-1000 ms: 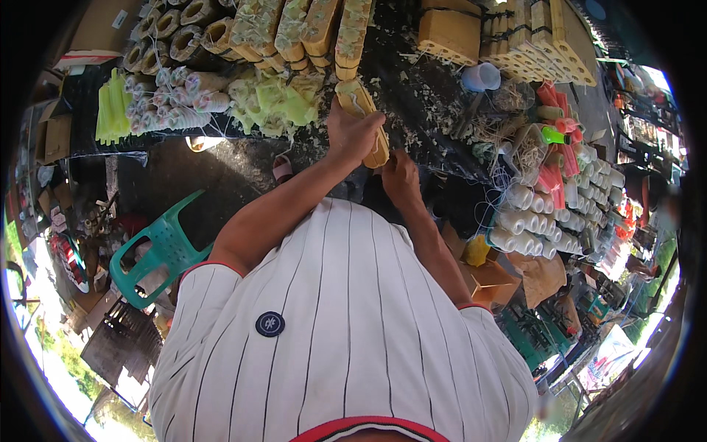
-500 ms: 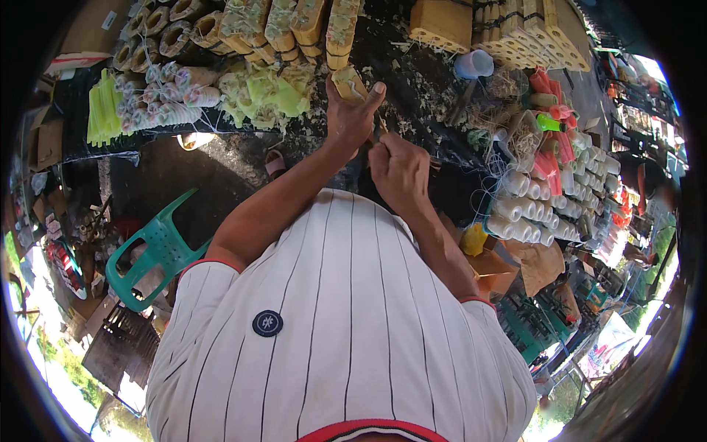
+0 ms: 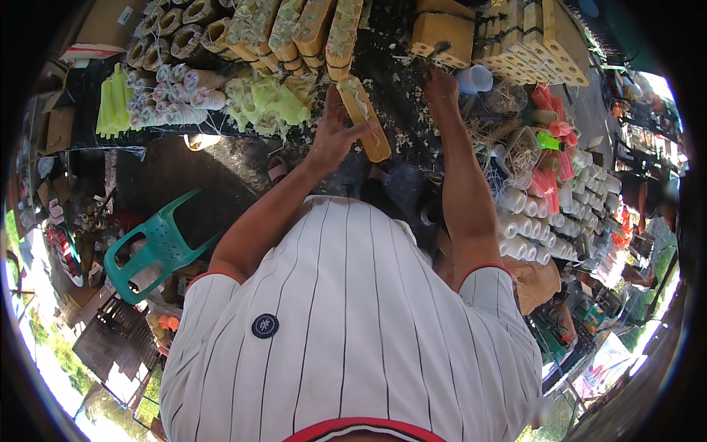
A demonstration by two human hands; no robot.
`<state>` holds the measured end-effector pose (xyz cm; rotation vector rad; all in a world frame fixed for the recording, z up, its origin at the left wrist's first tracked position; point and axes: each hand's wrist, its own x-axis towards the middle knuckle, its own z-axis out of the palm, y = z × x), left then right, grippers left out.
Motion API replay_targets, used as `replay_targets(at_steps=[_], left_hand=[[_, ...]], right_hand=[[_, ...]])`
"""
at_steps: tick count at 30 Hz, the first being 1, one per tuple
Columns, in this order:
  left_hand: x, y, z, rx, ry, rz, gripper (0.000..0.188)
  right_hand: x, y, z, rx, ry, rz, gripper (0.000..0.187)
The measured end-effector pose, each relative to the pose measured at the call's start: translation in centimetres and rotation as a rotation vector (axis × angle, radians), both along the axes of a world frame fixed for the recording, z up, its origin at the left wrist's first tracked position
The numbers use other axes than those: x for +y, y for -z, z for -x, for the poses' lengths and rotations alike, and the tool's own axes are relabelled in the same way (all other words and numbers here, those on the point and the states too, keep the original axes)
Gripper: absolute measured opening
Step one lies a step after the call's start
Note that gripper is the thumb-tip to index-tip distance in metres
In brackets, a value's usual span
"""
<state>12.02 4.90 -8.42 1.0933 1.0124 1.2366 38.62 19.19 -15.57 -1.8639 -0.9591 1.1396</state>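
Note:
A long yellowish wooden block [image 3: 364, 121] with pale residue on its top lies slantwise at the near edge of the dark work table. My left hand [image 3: 333, 141] is beside it, fingers stretched along its left side and thumb laid across its top. Farther off to the right, my right arm reaches out over the table. My right hand [image 3: 440, 87] is closed there, close to a banded wooden block [image 3: 442, 31] and a whitish plastic cup [image 3: 474, 79]. A small dark rounded shape [image 3: 442, 47] shows just past its fingers; I cannot tell what it is.
Beyond my left hand are upright wooden blocks [image 3: 313, 29], yellow-green scraps [image 3: 266, 102], wrapped white rolls [image 3: 173, 99] and yellow sticks [image 3: 113, 104]. White spools [image 3: 526, 228] and red rolls [image 3: 545, 184] fill the right side. A green plastic chair [image 3: 158, 247] stands lower left.
My right hand has left the wooden block and reached far out to the right. The block now lies more exposed, extending nearer to me, and my left hand has loosened around it.

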Motion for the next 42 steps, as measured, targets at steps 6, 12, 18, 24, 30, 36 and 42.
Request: replay_targets(at_steps=[6,12,18,24,30,36,42], left_hand=[[1.0,-0.4,1.0,0.038,0.058,0.147,0.102],[1.8,0.0,1.0,-0.211,0.108,0.259,0.092],[1.3,-1.0,1.1,-0.186,0.13,0.229,0.096],[1.3,-0.4,1.4,-0.177,0.13,0.239,0.087],[2.3,0.4,1.8,0.186,0.049,0.015,0.098],[2.0,0.8,1.9,0.162,0.127,0.054,0.091],[1.8,-0.2,1.4,-0.028,0.129,0.134,0.098]], right_hand=[[-5.6,-3.7,2.6,-0.527,-0.509,0.031,0.067],[-11.6,-8.9,8.0,0.389,-0.706,-0.048,0.089],[-10.0,-8.2,6.7,0.449,-0.808,-0.021,0.092],[-9.3,-8.9,6.8,0.497,-0.835,0.03,0.093],[-8.3,-8.7,6.3,0.209,-0.961,-0.101,0.107],[-11.1,-8.6,6.8,0.26,-1.001,-0.178,0.125],[-11.0,-9.6,6.0,0.504,-0.931,-0.019,0.122]])
